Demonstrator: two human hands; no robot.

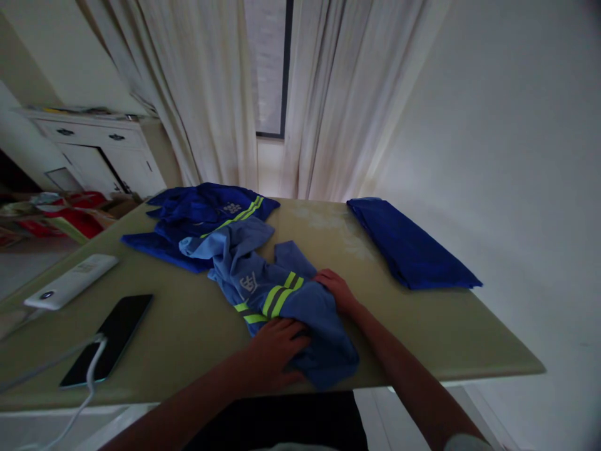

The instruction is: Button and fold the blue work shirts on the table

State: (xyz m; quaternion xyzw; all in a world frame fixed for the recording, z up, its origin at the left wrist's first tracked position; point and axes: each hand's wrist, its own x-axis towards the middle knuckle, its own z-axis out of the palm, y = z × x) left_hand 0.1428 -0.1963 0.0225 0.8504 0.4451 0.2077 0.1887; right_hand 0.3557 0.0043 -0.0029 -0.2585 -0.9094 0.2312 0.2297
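A rumpled light blue work shirt [251, 263] with yellow-green and grey stripes and a pale printed mark lies across the table in front of me. My left hand [277, 354] is at its near side, fingers curled over the cloth below the stripes. On the right edge of the same shirt, my right hand [335, 291] grips the fabric with its fingers bent over it; the thumb is hidden. Behind and partly beneath the shirt is a crumpled dark blue garment [188, 213] with a similar stripe.
A folded dark blue cloth [408, 244] rests along the table's right side. At left lie a white power bank-like device [75, 282] and a black phone [113, 335], with white cables [91, 369] running off the near left edge. The wall borders the table [493, 338] on the right.
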